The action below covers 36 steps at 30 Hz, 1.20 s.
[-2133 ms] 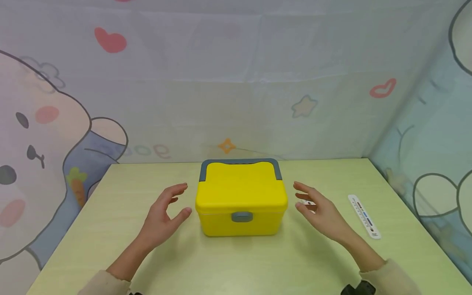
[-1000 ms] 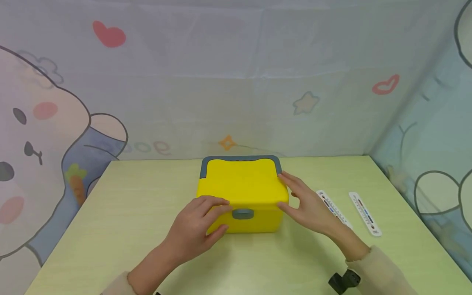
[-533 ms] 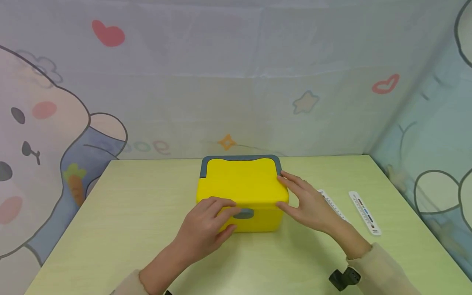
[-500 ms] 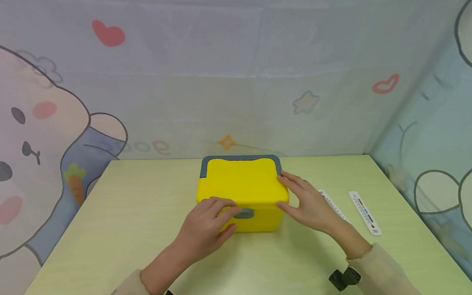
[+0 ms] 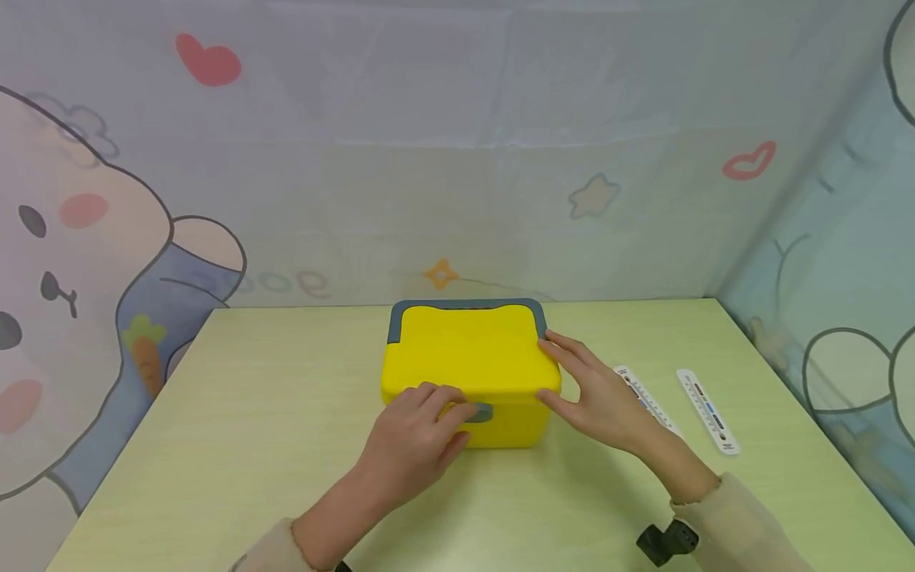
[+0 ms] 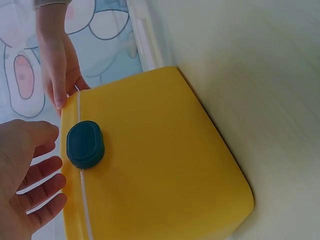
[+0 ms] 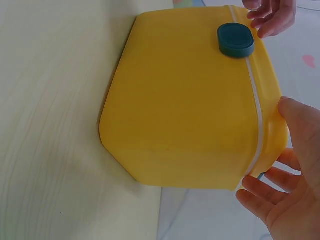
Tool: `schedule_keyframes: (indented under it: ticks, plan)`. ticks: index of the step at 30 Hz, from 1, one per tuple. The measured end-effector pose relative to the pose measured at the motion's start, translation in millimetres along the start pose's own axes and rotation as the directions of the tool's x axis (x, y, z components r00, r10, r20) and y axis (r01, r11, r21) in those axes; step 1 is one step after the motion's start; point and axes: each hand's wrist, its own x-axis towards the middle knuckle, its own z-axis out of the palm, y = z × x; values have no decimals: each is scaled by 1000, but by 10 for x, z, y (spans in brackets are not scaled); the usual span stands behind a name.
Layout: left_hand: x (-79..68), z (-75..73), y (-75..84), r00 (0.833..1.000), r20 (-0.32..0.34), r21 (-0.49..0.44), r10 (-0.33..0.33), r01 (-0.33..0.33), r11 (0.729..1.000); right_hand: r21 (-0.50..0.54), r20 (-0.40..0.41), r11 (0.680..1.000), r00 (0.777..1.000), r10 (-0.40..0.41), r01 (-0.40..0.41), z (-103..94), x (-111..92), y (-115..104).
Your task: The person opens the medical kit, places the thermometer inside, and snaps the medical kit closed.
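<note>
A yellow lidded box [image 5: 472, 349] with a grey carry handle [image 5: 468, 303] stands closed on the table. My left hand [image 5: 418, 445] is at its front, fingers loosely bent, fingertips right at the grey latch [image 5: 485, 412] and partly covering it in the head view. In the left wrist view a small gap shows between these fingers and the latch [image 6: 85, 144]. My right hand [image 5: 604, 401] rests at the box's right front corner, thumb touching the lid's front edge and fairly straight fingers along its right side. In the right wrist view its thumb [image 7: 295, 112] lies against the lid.
Two white strips with printed scales, like thermometers, lie right of the box: a near one [image 5: 646, 401] partly behind my right hand and an outer one [image 5: 708, 411]. A cartoon-printed cloth [image 5: 457, 159] hangs behind the pale table [image 5: 286, 357].
Both hands have come in from the box's sides. The right has settled on the lid's right corner, while the left has slid rightward along the front to the latch. The box stays closed.
</note>
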Motion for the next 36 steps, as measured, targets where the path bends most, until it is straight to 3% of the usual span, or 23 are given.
schedule_keyframes:
  ticks: [9, 13, 17, 22, 36]
  plan:
    - [26, 27, 44, 998, 35, 33, -48, 47, 998, 1, 3, 1000, 1000, 6, -6, -11, 2, -10]
    - [36, 57, 68, 999, 20, 66, -45, 44, 997, 5, -4, 1000, 1000, -3, 3, -6, 1, -5]
    - [35, 106, 79, 1000, -20, 168, 1, 2, 986, 6, -18, 1000, 1000, -13, 13, 3, 1, 7]
    - [28, 168, 71, 993, -58, 320, 99, -75, 944, 8, -23, 1000, 1000, -14, 15, 15, 3, 24]
    - [115, 86, 65, 968, -120, 438, 222, -149, 887, 40, -13, 999, 1000, -8, 9, 24, 8, 30]
